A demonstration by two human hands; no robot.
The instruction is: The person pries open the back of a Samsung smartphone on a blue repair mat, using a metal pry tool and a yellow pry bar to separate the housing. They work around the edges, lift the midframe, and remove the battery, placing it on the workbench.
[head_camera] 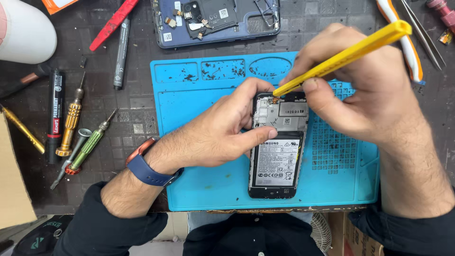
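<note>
Your blue silicone repair mat (199, 189) covered the middle of the dark bench (137, 109), and the opened smartphone (277, 147) lay on it with its long axis running away from you, top end far, battery (276, 163) in the near half. Your left hand (213, 135) came in from the left and clamped the phone's upper left edge, thumb across the frame just above the battery, fingers curled over the top corner. Your right hand (360, 95) was closed around a yellow plastic pry tool (341, 57), which slanted down and leftward so its tip met the board at the phone's top left corner, right beside your left fingertips. To the right the gridded part of the mat lay open; to the left, screwdrivers (78, 132) and markers (56, 109) lay well apart on the bench, and a second dismantled phone (215, 21) lay beyond the mat's far edge.
</note>
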